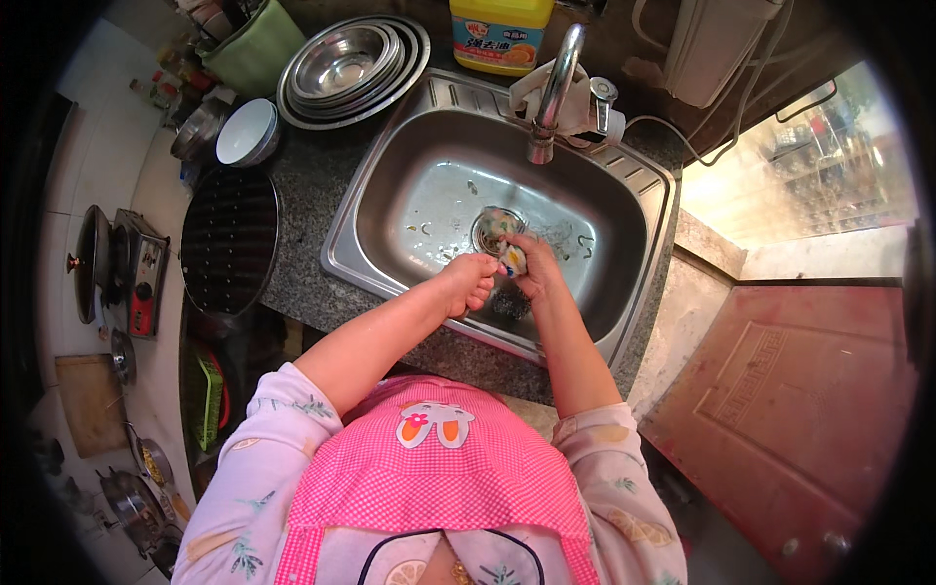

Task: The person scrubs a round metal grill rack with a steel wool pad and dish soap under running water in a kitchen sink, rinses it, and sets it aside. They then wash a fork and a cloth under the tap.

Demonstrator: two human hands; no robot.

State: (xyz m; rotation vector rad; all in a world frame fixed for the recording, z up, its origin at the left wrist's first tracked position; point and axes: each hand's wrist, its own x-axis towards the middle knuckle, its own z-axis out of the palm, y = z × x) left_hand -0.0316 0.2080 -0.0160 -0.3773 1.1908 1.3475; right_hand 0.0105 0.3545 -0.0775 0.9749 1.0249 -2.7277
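Over the stainless-steel sink (409, 172), a wet, bunched cloth (515, 259) with a coloured pattern is held between my hands. My right hand (539, 265) is closed around it from the right. My left hand (470, 284) is curled into a fist, its thumb side pinching the cloth's near end. A loose part of the cloth hangs over the drain (482, 238). Food scraps (472, 188) and dark bits lie on the sink floor. The chrome faucet (559, 88) arches over the far side; no stream of water shows below it.
Nested steel basins (344, 66), white bowls (247, 131) and a round black perforated tray (230, 241) sit left of the sink. A yellow detergent jug (501, 36) stands behind it. A light cloth (530, 88) drapes behind the faucet. A reddish door panel (790, 409) is at right.
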